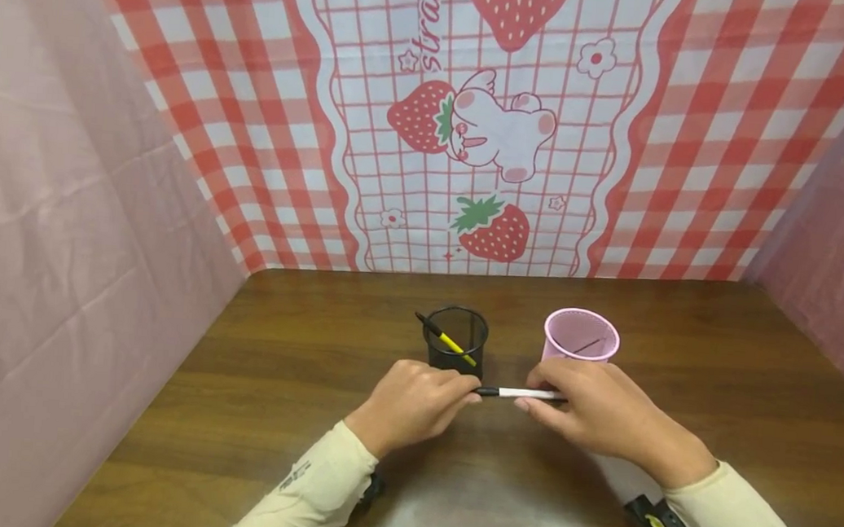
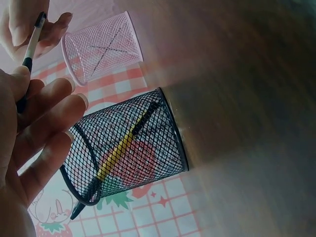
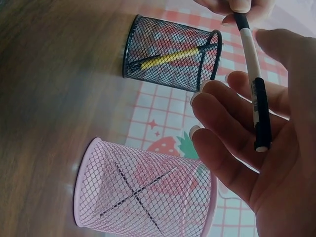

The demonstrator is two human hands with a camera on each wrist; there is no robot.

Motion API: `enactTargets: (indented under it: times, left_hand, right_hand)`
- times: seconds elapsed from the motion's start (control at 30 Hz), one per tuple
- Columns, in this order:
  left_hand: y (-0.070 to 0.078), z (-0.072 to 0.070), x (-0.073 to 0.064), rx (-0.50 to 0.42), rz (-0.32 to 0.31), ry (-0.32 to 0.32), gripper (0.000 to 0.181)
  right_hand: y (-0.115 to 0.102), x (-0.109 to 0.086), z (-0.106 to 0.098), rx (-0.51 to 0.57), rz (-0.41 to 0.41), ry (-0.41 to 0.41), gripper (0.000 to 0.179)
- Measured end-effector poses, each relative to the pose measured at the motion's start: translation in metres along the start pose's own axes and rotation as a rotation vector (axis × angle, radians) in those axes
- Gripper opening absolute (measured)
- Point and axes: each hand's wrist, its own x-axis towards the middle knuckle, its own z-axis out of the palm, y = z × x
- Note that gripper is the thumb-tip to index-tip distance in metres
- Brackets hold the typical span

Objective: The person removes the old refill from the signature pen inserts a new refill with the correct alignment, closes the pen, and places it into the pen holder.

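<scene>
Between my hands a white pen with black ends (image 1: 530, 393) lies level, in front of two mesh pen cups. My left hand (image 1: 416, 398) pinches one black end between thumb and fingers. Around the other end, my right hand (image 1: 596, 406) has its thumb and forefinger spread apart; in the right wrist view the pen crosses in front of its loosely bent fingers (image 3: 222, 106). Behind the left hand stands the black mesh cup (image 2: 133, 148), holding a yellow pen with black ends (image 1: 453, 345). The pink mesh cup (image 3: 148, 190) is behind the right hand, partly hidden by it in the head view.
Thin dark crossed lines (image 3: 133, 192) show through the pink cup's mesh. The brown wooden table (image 1: 276, 351) ends at a red-and-white strawberry cloth (image 1: 475, 136). Pale pink cloth (image 1: 89, 191) hangs at the left, and another pink cloth (image 1: 837, 211) at the right.
</scene>
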Motion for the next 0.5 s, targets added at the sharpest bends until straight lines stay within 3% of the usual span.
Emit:
enactTargets:
  times: [0.13, 0.33, 0.5]
  left_hand:
    - [0.0007, -0.0007, -0.0009, 0.005, -0.002, 0.002, 0.012]
    - [-0.0001, -0.0012, -0.0008, 0.009, -0.008, 0.009, 0.013]
    - [-0.0015, -0.0008, -0.0005, 0.023, -0.009, 0.007, 0.014]
  right_hand:
    - [-0.0003, -0.0002, 0.0006, 0.003, 0.007, -0.004, 0.014]
    - [0.0017, -0.0001, 0.0017, 0.012, -0.048, 0.020, 0.023]
    - [0.0018, 0.0012, 0.0009, 0.025, -0.073, 0.029, 0.021]
